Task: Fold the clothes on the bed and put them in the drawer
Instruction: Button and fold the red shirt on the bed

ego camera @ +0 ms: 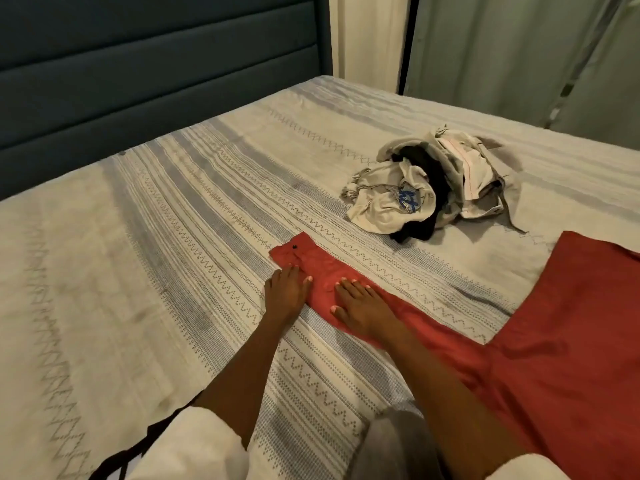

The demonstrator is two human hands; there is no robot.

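From the head camera, a red woven shirt lies spread flat on the pale striped bedcover. Its body is at the right, and one long sleeve reaches up and to the left, ending in a cuff with a small dark button.

Both hands lie on that sleeve near the cuff. The left hand rests at the sleeve's near edge, partly on the bedcover. Its fingers are straight and flat and curl round nothing. The right hand presses flat on the middle of the sleeve just beside it, fingers likewise spread and holding nothing.

The sleeve's long axis runs diagonally from the cuff at upper left down to the shirt body at lower right. A fold would therefore probably carry the cuff end rightward along that line, over the body. The left hand is the nearer to the cuff, and the right hand sits further down the sleeve, toward the body.

Beyond the sleeve, well apart from both hands, a crumpled heap of pale grey and black clothes lies unfolded. A dark teal padded headboard stands behind the bed. No drawer is in view.
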